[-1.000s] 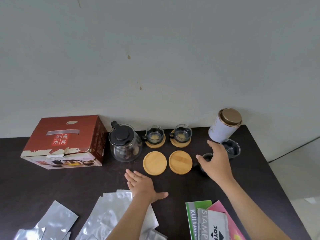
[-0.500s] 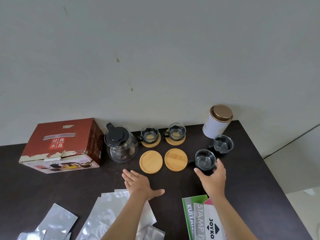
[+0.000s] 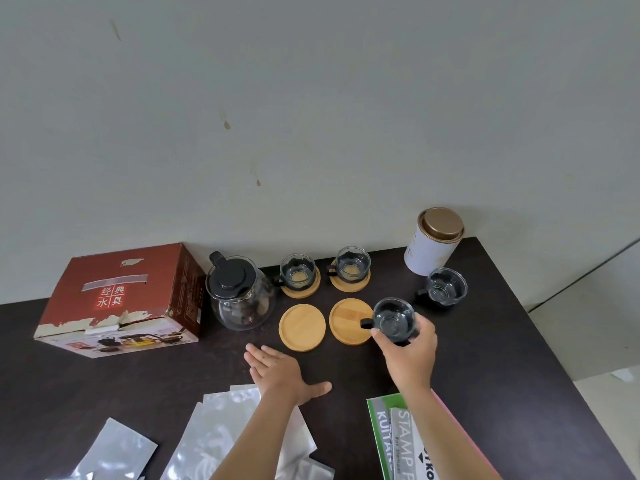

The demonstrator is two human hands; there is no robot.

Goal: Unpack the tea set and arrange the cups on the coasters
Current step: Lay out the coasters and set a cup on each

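Right hand (image 3: 408,355) around glass cup (image 3: 394,318)

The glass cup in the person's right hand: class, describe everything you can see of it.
The small clear glass cup has a rounded bowl, a dark base and a black handle pointing left. It looks empty and sits upright. The right hand grips its near side. It is at the right edge of the front-right round wooden coaster; whether it is lifted is unclear.

Home or office room, dark table (image 3: 519,341) against plain wall (image 3: 311,98), tea canister (image 3: 433,244), stationery packs (image 3: 401,441)
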